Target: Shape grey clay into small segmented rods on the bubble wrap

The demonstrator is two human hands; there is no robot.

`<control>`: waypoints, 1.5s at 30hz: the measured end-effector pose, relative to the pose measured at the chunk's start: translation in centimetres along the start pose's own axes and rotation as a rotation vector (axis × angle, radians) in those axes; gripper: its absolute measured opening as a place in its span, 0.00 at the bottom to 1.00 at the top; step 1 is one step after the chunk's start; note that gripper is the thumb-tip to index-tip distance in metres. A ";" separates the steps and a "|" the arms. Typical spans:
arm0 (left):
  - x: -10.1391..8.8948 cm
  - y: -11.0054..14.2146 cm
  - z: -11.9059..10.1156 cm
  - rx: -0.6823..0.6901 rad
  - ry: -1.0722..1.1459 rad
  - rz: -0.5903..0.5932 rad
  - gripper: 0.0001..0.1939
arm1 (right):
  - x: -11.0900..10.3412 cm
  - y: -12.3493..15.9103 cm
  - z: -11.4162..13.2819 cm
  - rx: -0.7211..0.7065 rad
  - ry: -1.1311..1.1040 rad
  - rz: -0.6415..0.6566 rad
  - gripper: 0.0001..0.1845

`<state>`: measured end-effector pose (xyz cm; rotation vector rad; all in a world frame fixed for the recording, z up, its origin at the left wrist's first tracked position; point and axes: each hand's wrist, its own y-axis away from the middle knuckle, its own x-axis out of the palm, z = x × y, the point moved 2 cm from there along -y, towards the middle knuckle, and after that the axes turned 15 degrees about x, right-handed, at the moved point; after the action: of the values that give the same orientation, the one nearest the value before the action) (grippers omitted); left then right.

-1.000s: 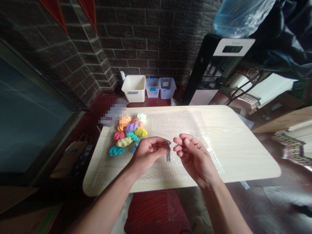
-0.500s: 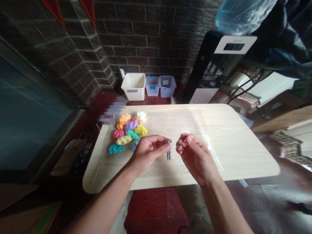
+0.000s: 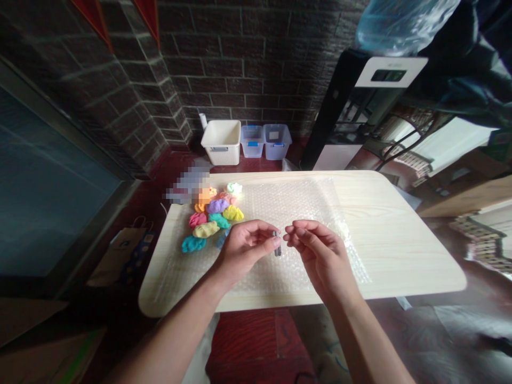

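Note:
My left hand (image 3: 253, 240) pinches a short, dark grey twisted strand (image 3: 278, 250) between thumb and fingertips. It hangs upright over the bubble wrap (image 3: 280, 202) and looks like modelling clay, though it is too small to be sure. Just to its right is my right hand (image 3: 318, 240), its thumb and fingertips pressed together, a small gap away from the strand. Whatever those fingers hold, if anything, cannot be made out. Left of my hands lies a cluster of soft coloured clay lumps, among them a yellow-green lump (image 3: 206, 230), a purple lump (image 3: 218, 206) and a blue-green lump (image 3: 193, 244).
The bubble wrap covers much of the pale wooden table (image 3: 408, 240). Behind the table, on the floor, stand a white bin (image 3: 221, 152) and two clear plastic boxes, one being the right-hand box (image 3: 277, 149). A water dispenser (image 3: 340, 122) rises at the back right.
My right hand has moved left, closer to the grey strand, and its fingers have drawn together. My left hand keeps its pinch, and the strand's lower end hangs slightly less far down.

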<state>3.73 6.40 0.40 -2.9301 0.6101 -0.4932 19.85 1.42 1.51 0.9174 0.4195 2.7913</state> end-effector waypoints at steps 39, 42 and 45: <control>-0.4 -0.2 0.1 -0.014 -0.021 -0.032 0.11 | 0.3 0.9 1.0 0.188 -0.226 0.274 0.11; -0.3 -0.2 -0.2 0.001 -0.052 -0.013 0.10 | 0.2 0.7 0.8 0.102 -0.126 0.197 0.10; -0.1 -0.1 -0.5 0.018 -0.067 0.013 0.10 | 0.2 0.3 0.6 -0.034 0.006 0.059 0.08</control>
<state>3.51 6.53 0.82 -2.9107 0.6134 -0.3947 20.04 1.30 2.17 0.9290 0.3506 2.8455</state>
